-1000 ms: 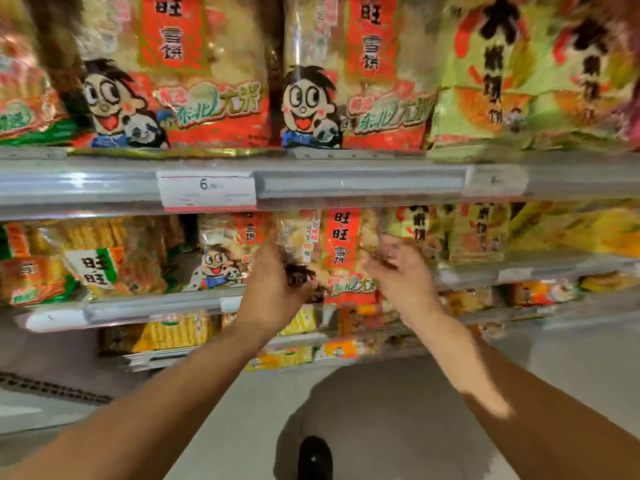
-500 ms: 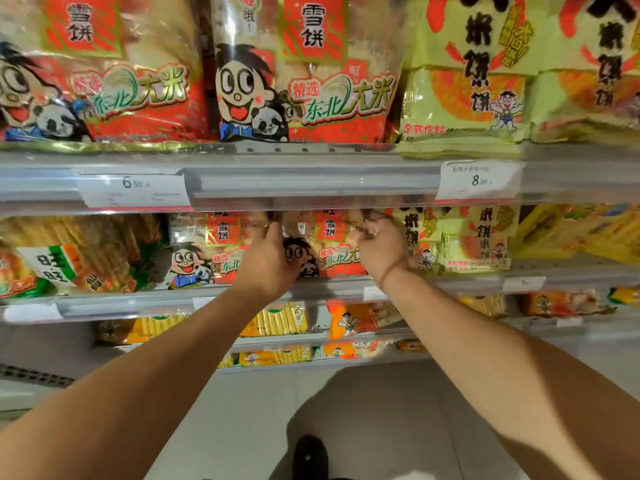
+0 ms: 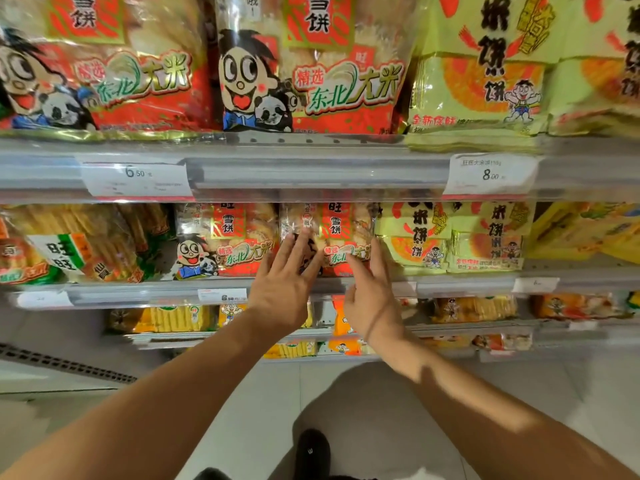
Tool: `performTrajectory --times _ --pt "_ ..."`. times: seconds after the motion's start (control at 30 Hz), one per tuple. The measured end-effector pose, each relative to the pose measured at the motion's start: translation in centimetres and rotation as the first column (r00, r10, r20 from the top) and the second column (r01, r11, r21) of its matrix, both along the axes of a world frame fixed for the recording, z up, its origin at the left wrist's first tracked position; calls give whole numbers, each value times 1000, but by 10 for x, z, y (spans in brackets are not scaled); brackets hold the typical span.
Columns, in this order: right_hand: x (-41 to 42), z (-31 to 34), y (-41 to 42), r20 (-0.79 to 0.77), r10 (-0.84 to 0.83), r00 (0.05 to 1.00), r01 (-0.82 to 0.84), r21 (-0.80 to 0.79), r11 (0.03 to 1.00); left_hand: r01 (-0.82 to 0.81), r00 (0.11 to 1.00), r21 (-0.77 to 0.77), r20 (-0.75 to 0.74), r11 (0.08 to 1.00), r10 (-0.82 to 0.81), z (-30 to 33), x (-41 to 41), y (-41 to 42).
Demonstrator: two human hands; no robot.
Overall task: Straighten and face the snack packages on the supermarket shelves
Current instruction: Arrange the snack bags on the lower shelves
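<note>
A red rice-cracker bag (image 3: 337, 230) with a cartoon face stands upright on the second shelf (image 3: 138, 292), front outward. My left hand (image 3: 284, 289) lies flat against its lower left face, fingers straight and spread. My right hand (image 3: 370, 296) touches its lower right edge with straight fingers. A matching red bag (image 3: 227, 242) stands just to its left. Yellow-green cracker bags (image 3: 415, 237) stand to its right.
The top shelf (image 3: 311, 168) holds larger red bags (image 3: 311, 71) and yellow-green bags (image 3: 485, 74), with price tags 6.50 (image 3: 136, 178) and 8.00 (image 3: 491, 173). Orange stick-snack bags (image 3: 76, 244) fill the left. Lower shelves carry yellow and orange packs (image 3: 173, 318). A shoe (image 3: 311, 452) is on the tiled floor.
Both hands let go of the red bag's top corners and dropped to its lower front, fingers now straight. The bag has settled back upright on the shelf. The view moved closer.
</note>
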State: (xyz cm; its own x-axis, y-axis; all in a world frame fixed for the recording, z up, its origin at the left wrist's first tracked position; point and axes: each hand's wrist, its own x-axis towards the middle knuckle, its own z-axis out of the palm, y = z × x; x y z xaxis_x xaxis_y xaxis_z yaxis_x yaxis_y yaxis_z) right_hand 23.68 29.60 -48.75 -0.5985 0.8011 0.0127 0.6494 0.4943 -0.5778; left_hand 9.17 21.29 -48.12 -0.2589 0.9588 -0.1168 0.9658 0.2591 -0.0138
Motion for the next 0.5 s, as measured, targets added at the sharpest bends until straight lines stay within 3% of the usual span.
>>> performTrajectory --times 0.23,0.5 --pt "-2 8 10 180 82 980 -70 -71 995 -12 998 -92 -59 996 6 2 -3 5" --pt "40 -22 -4 187 120 975 -105 -84 991 -14 998 -84 -63 996 8 -21 7 -30"
